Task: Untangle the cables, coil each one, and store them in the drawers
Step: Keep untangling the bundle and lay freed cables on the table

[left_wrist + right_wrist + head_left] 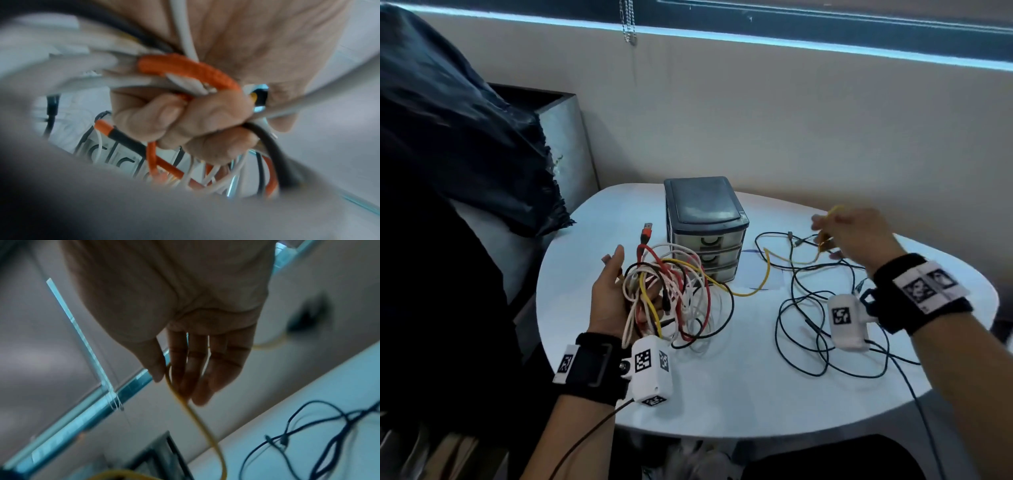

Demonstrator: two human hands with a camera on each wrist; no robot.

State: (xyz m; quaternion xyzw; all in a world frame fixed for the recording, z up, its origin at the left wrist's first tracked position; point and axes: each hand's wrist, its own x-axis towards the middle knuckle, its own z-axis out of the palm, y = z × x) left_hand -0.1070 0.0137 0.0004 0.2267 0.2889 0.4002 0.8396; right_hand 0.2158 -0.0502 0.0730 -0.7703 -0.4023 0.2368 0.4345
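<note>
My left hand is raised over the left of the white table and grips a tangle of white, red-orange, yellow and black cables. In the left wrist view its fingers curl round the orange cable and the white ones. A yellow cable runs from the tangle to my right hand, which is lifted over the table's right. Thumb and index finger pinch the yellow cable in the right hand. The grey three-drawer unit stands between the hands, all drawers closed.
A long black cable sprawls in loops over the right half of the table, also visible as the black cable below my right hand. A dark plastic-covered bulk and a grey bin stand left. A wall runs behind.
</note>
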